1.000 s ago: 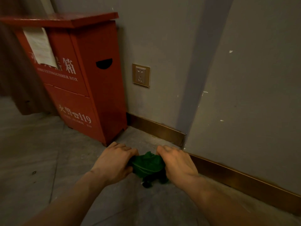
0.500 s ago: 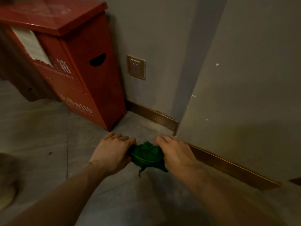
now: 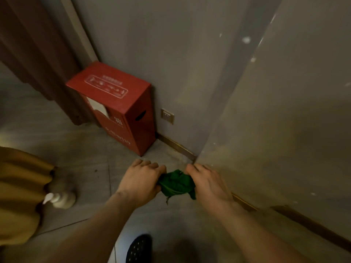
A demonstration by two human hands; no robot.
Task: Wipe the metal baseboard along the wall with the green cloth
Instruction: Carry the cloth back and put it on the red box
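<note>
Both hands, the left hand (image 3: 140,182) and right hand (image 3: 207,184), are squeezing the green cloth (image 3: 175,184) mid-frame, off the metal baseboard (image 3: 178,147). Bunched up, it might be missing dirty spots.

Grey tiled floor (image 3: 79,164). A red box (image 3: 121,112) stands at its far edge against the wall. Near the left edge, what may be a pump bottle (image 3: 61,199). A dark shoe (image 3: 139,248) at the near edge.
</note>
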